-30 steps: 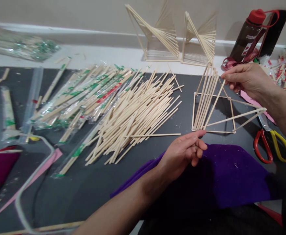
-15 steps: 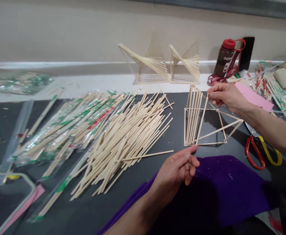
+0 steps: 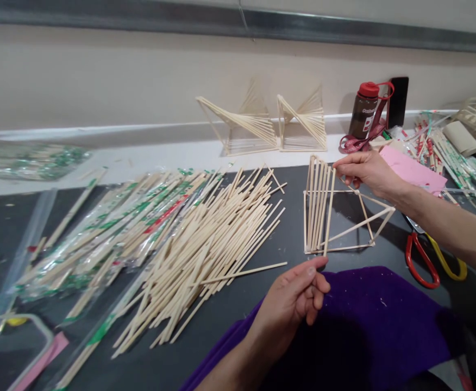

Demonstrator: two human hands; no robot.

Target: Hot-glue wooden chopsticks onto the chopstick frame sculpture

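Note:
My right hand (image 3: 362, 169) pinches the top end of a thin wooden chopstick (image 3: 330, 212). The stick slants down at the front of a chopstick frame (image 3: 358, 247), beside a row of several sticks fixed on its left side. My left hand (image 3: 297, 293) is near the frame's front edge, palm turned inward. Its index finger is stretched out to the chopstick's lower end, the thumb lies along it, and the other fingers are loosely curled.
Loose chopsticks (image 3: 209, 244) lie heaped left of the frame, with wrapped chopsticks (image 3: 99, 217) beyond. Two finished-looking stick structures (image 3: 250, 130) (image 3: 303, 127) stand by the wall. Scissors (image 3: 421, 260), pink paper (image 3: 413, 168), a bottle (image 3: 363, 114) and a phone (image 3: 398, 103) are on the right.
The camera view has tilted up a little, so the scene sits lower. The held chopstick now stands more upright and nearer the row of sticks. Both hands keep their places on it.

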